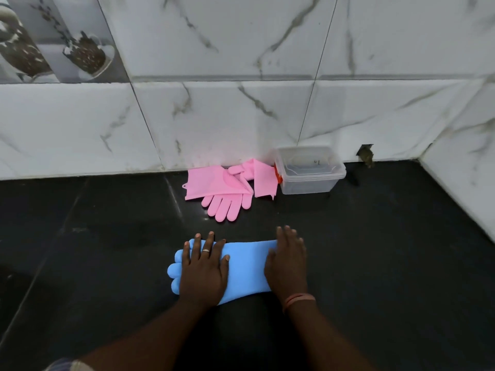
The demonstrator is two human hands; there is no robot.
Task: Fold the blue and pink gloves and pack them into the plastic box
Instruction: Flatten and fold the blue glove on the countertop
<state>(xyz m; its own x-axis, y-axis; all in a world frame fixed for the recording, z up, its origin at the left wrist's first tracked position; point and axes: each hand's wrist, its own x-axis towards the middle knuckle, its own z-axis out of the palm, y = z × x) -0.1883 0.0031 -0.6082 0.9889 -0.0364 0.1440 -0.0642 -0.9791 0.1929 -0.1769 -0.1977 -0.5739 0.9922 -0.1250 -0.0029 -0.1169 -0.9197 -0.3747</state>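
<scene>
Down on the dark counter (pixel 375 263), a blue glove (pixel 246 269) lies flat on its side. Its fingers point to the left and its cuff end goes to the right. It looks like one glove, but there may be a second one under it; I cannot tell from here.

Both hands lie flat on top of the blue glove. The left hand (pixel 203 271) presses down on the finger end, with its own fingers straight and spread. It has a ring (pixel 205 250) on one finger. The blue fingertips poke out to the left of it. The right hand (pixel 288 263) presses on the cuff end, fingers straight and close together. It is a bit blurry. A thin orange band (pixel 298 299) goes round that wrist. Neither hand is holding or pinching anything.

Farther back, by the wall, the pink gloves (pixel 227 188) lie in a loose pile. One has its fingers pointing toward the person. The other is bent over beside it.

Just to the right of the pink gloves sits a clear plastic box (pixel 310 171). It is touching or almost touching them, and it stands against the white marble wall (pixel 241 76). Something small and red (pixel 278 175) shows between the pink gloves and the box.
</scene>
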